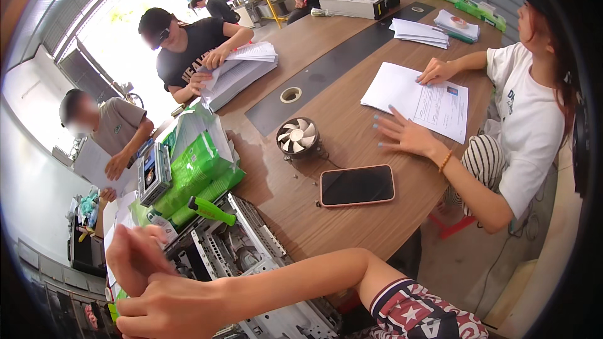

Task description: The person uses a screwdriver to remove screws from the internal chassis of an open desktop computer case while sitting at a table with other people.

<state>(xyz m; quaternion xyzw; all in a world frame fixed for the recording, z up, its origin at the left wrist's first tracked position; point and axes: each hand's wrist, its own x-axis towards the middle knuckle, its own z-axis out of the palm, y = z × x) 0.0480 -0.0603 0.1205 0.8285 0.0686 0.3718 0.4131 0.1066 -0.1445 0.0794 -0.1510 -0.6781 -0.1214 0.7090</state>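
My right hand (164, 306) reaches across from the lower right, its fingers curled closed. What they hold, if anything, is hidden. Just beyond it my left hand (139, 260) is blurred by motion, with its fingers bent, and the two hands overlap. Both are over the left side of an opened metal computer case (251, 252). A screwdriver with a bright green handle (212, 210) rests at the case's far edge. A metal disk drive (154, 176) lies on green plastic packaging (198, 172) beyond my left hand.
On the wooden table (270, 182) are a round cooling fan (297, 137) with a cable, a few screws and a phone (357, 186). A person at the right touches papers (418, 97); two at the left handle paper stacks. A desktop computer (359, 3) stands at the far end.
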